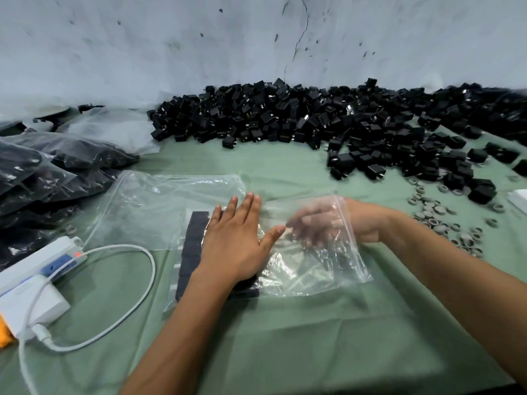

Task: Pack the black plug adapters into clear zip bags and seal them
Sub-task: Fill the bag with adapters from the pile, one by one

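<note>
A clear zip bag lies on the green cloth at the centre, with a tight row of black plug adapters inside its left end. My left hand presses flat on those adapters, fingers straight. My right hand reaches inside the bag's open right end and shows blurred through the plastic; its fingers look loosely curled, and I cannot tell whether they hold anything. A second empty zip bag lies behind, partly under the first.
A big heap of loose black adapters runs along the wall at the back and right. Grey rings scatter at the right. Filled bags pile at the left. A white power strip and cable lie front left.
</note>
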The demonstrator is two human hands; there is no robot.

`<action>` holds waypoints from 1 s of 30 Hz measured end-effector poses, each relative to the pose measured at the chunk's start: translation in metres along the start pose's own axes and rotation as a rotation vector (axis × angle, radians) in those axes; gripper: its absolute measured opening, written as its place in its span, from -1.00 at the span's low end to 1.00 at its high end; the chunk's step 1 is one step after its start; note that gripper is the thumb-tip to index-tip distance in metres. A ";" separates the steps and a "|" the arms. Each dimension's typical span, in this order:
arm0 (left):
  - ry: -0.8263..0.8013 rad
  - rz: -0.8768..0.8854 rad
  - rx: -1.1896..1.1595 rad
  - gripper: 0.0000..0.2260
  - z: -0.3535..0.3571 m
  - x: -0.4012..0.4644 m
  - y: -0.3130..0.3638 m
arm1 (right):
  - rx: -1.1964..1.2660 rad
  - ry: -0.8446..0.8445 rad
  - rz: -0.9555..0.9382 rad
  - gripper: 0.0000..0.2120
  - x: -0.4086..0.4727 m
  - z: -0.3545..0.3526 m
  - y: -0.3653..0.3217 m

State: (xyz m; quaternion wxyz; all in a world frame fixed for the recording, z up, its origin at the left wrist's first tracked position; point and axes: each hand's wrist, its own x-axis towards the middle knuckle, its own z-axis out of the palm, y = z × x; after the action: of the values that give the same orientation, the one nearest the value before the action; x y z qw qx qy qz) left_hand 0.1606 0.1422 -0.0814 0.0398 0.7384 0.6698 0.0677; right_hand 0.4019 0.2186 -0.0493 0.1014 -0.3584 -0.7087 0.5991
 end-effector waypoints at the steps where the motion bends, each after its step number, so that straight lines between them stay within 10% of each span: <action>1: -0.001 0.001 0.000 -0.20 0.000 0.000 0.000 | -0.016 -0.018 0.053 -0.79 -0.011 -0.013 0.000; 4: -0.009 0.010 0.006 -0.22 0.000 0.001 -0.001 | -0.227 0.166 0.246 -0.76 -0.028 -0.048 0.000; 9: -0.030 0.013 0.017 -0.29 -0.001 0.000 -0.003 | -0.665 1.091 0.244 -0.79 0.011 -0.064 0.007; 13: -0.041 0.017 0.008 -0.29 -0.004 -0.001 -0.001 | -1.127 0.866 0.302 -0.42 0.031 -0.077 0.013; 18: -0.067 0.012 0.006 -0.28 -0.009 0.001 0.001 | -1.228 0.828 0.213 -0.53 0.028 -0.075 0.011; 24: -0.054 0.061 -0.036 -0.34 -0.022 0.005 0.009 | -0.779 0.910 -0.010 -0.54 -0.016 -0.050 0.005; 30: 0.202 0.491 -0.043 -0.53 -0.035 0.027 0.080 | -0.538 0.477 0.056 -0.73 -0.068 -0.034 0.002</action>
State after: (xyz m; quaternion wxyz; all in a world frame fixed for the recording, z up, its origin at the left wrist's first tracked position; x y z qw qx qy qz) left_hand 0.2368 0.1600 -0.0340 -0.0291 0.8672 0.4697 0.1626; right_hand 0.4711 0.2018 -0.0226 0.1496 -0.5212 -0.7875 0.2930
